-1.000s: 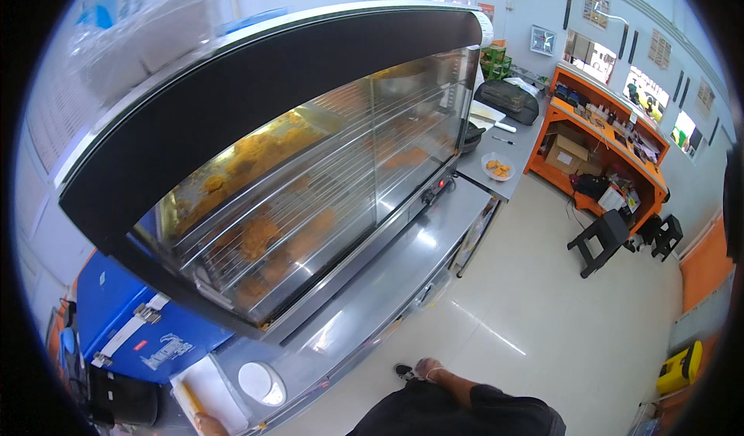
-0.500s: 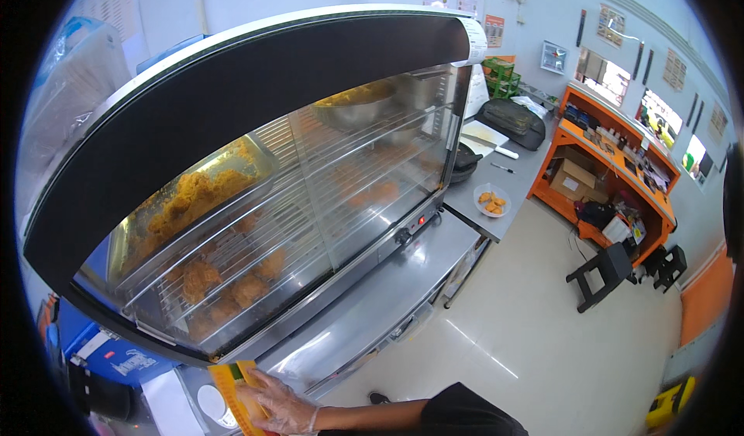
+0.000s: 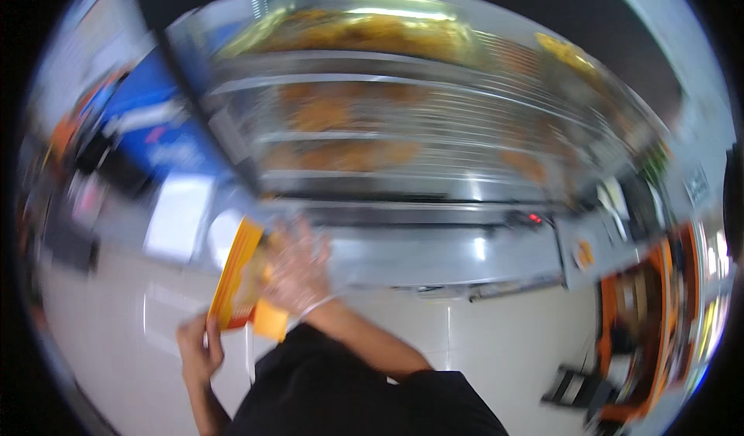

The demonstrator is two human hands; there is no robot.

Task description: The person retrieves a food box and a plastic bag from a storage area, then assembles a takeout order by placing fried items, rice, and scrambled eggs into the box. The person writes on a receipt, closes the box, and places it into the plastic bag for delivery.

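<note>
My bare left hand [image 3: 200, 347] pinches the lower left corner of a yellow-and-red paper food bag [image 3: 237, 273]. The bag is tilted, and a yellow flap hangs at its lower right. My right hand [image 3: 298, 273], in a clear plastic glove, lies against the bag's right side. Its fingers are smeared by motion, so I cannot tell their grip. Beyond both hands stands a glass food warmer [image 3: 403, 211] with wire racks. Blurred orange-brown fried pieces [image 3: 322, 114] lie on the racks, and a tray [image 3: 356, 55] of golden fried food sits higher up.
A steel counter [image 3: 434, 254] runs along the warmer's front. White sheets [image 3: 180, 215] and a blue box [image 3: 159, 137] are at the left. At the right are a bowl of fried pieces [image 3: 583, 255], an orange shelf unit [image 3: 666, 281] and a black stool [image 3: 577, 389].
The view has swung left, putting the warmer straight ahead. My left hand has come into view, holding the bag's corner. My right hand is higher in the picture, beside the bag.
</note>
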